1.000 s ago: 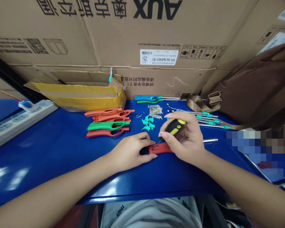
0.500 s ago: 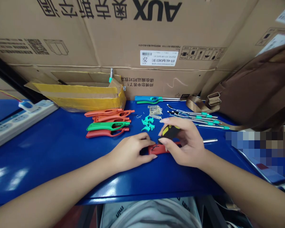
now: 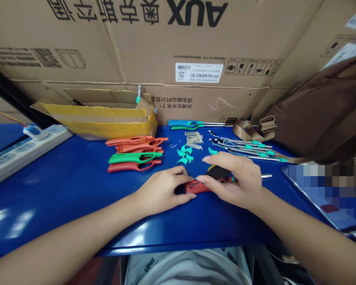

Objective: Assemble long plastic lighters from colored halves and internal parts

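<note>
A red plastic lighter shell lies on the blue table in front of me. My left hand presses on its left end with curled fingers. My right hand lies low over the shell, closed around a black and yellow screwdriver that is mostly hidden under the palm. A thin metal tube sticks out to the right of that hand.
Orange, green and red shells are stacked to the left. Teal small parts, metal clips, tubes with teal tips and a blue-green lighter lie behind. A yellow-taped box, power strip and brown bag border the table.
My right hand has tipped the screwdriver from upright down flat over the red shell, and the yellow grip is now hidden. My left hand has stayed in place.
</note>
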Demonstrator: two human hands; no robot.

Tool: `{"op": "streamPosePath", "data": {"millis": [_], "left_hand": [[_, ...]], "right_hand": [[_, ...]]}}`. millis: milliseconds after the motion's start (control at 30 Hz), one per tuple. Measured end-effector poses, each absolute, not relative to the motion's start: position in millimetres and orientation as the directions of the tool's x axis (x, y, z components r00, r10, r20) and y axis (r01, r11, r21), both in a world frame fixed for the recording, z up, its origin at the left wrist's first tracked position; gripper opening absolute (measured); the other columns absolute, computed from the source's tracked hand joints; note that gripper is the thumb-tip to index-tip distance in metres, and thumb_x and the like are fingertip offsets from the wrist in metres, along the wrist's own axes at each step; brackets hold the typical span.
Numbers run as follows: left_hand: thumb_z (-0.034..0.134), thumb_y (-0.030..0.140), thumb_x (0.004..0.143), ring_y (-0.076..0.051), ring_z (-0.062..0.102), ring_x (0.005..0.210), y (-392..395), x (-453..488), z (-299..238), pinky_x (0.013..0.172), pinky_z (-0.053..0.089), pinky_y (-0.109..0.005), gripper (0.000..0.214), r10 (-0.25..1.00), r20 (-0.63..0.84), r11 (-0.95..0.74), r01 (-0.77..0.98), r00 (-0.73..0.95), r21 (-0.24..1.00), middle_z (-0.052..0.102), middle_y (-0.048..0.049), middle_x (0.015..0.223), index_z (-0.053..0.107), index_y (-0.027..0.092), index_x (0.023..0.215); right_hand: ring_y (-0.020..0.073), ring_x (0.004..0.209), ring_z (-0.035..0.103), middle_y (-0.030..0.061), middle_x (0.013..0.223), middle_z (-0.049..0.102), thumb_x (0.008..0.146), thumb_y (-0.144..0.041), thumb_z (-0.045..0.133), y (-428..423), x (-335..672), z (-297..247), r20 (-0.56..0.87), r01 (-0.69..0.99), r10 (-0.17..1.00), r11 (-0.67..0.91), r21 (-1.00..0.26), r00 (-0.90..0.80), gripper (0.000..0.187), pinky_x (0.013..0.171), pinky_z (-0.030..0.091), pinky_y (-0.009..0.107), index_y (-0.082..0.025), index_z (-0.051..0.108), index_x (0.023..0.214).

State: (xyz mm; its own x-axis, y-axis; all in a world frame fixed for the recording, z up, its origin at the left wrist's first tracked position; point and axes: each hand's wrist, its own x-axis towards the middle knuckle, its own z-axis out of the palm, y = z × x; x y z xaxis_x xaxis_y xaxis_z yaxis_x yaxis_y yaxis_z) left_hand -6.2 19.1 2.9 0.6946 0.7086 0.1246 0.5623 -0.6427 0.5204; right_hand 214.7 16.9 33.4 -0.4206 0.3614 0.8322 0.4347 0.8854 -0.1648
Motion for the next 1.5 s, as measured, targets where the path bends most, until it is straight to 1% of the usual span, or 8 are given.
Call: {"op": "streamPosePath", "data": {"millis": [200, 367, 633, 800, 1000, 1200, 1367, 1500], "left_hand": [[0.069, 0.037, 0.093, -0.020, 0.067, 0.093, 19.5, -6.4, 3.7, 0.084, 0.055, -0.030, 0.029, 0.716, 0.118, -0.629, 0.563, 0.688, 0.536, 0.065, -0.0053, 0.108, 0.073, 0.019, 0.116], [0.068, 0.038, 0.093, -0.020, 0.067, 0.091, 19.4, -6.6, 2.4, 0.081, 0.055, -0.031, 0.028, 0.716, 0.125, -0.642, 0.577, 0.687, 0.505, 0.066, -0.0053, 0.106, 0.074, 0.020, 0.114], [0.068, 0.039, 0.093, -0.020, 0.069, 0.092, 18.0, -7.1, 3.7, 0.073, 0.053, -0.028, 0.028, 0.723, 0.119, -0.634, 0.587, 0.680, 0.504, 0.067, -0.0049, 0.111, 0.073, 0.021, 0.115], [0.067, 0.036, 0.093, -0.018, 0.069, 0.090, 17.9, -6.1, 3.7, 0.072, 0.052, -0.025, 0.022, 0.725, 0.136, -0.635, 0.578, 0.675, 0.513, 0.068, -0.0031, 0.106, 0.074, 0.023, 0.110], [0.070, 0.039, 0.092, -0.018, 0.068, 0.089, 18.8, -6.2, 3.7, 0.072, 0.053, -0.026, 0.026, 0.715, 0.150, -0.648, 0.566, 0.683, 0.510, 0.067, -0.0037, 0.105, 0.073, 0.021, 0.110], [0.071, 0.038, 0.091, -0.018, 0.068, 0.086, 18.5, -7.2, 1.7, 0.070, 0.053, -0.027, 0.028, 0.716, 0.163, -0.656, 0.574, 0.679, 0.491, 0.067, -0.0040, 0.104, 0.073, 0.021, 0.113], [0.069, 0.040, 0.093, -0.018, 0.068, 0.091, 19.1, -6.6, 3.5, 0.080, 0.055, -0.028, 0.030, 0.715, 0.138, -0.639, 0.560, 0.685, 0.528, 0.067, -0.0051, 0.107, 0.073, 0.020, 0.115], [0.070, 0.039, 0.092, -0.019, 0.069, 0.091, 19.4, -7.1, 2.0, 0.078, 0.055, -0.028, 0.029, 0.718, 0.144, -0.643, 0.570, 0.681, 0.511, 0.067, -0.0046, 0.107, 0.073, 0.021, 0.115]], "right_hand": [[0.0198, 0.091, 0.073, 0.0087, 0.118, 0.072, 0.097, -0.017, 0.052, 14.7, 214.7, 33.7, 0.723, 0.322, 0.535, 0.844, -0.429, -0.437, 0.054, 0.075, 0.063, 0.033, -0.024, 0.043, 0.150], [0.0196, 0.083, 0.075, 0.0046, 0.105, 0.076, 0.086, -0.027, 0.078, 20.2, 214.4, 30.6, 0.854, 0.451, 0.390, 0.867, -0.213, -0.346, 0.045, 0.072, 0.062, 0.028, -0.027, 0.061, 0.127], [0.0204, 0.082, 0.073, 0.0063, 0.095, 0.074, 0.095, -0.018, 0.052, 20.1, 215.1, 27.4, 0.806, 0.157, 0.317, 0.948, -0.276, -0.500, 0.050, 0.068, 0.062, 0.034, -0.021, 0.047, 0.145], [0.0167, 0.062, 0.069, 0.0015, 0.082, 0.075, 0.093, -0.035, 0.070, 20.7, 213.6, 29.9, 0.848, 0.370, 0.288, 0.921, -0.118, -0.446, 0.040, 0.055, 0.055, 0.027, -0.025, 0.057, 0.129], [0.0217, 0.102, 0.074, 0.0089, 0.113, 0.074, 0.099, -0.019, 0.044, 16.3, 219.0, 35.2, 0.761, 0.284, 0.428, 0.902, -0.325, -0.488, 0.048, 0.087, 0.061, 0.036, -0.021, 0.047, 0.147], [0.0211, 0.086, 0.076, 0.0049, 0.105, 0.076, 0.092, -0.030, 0.070, 20.8, 217.7, 33.6, 0.822, 0.413, 0.420, 0.875, -0.254, -0.384, 0.036, 0.074, 0.063, 0.030, -0.028, 0.061, 0.127], [0.0199, 0.081, 0.075, 0.0088, 0.113, 0.074, 0.105, -0.025, 0.040, 18.2, 220.0, 33.8, 0.705, 0.305, 0.568, 0.823, -0.479, -0.424, 0.045, 0.074, 0.063, 0.036, -0.024, 0.044, 0.150], [0.0206, 0.082, 0.074, 0.0055, 0.102, 0.076, 0.099, -0.027, 0.057, 16.7, 216.3, 34.9, 0.773, 0.355, 0.502, 0.855, -0.378, -0.389, 0.038, 0.074, 0.062, 0.034, -0.026, 0.056, 0.137]]}}
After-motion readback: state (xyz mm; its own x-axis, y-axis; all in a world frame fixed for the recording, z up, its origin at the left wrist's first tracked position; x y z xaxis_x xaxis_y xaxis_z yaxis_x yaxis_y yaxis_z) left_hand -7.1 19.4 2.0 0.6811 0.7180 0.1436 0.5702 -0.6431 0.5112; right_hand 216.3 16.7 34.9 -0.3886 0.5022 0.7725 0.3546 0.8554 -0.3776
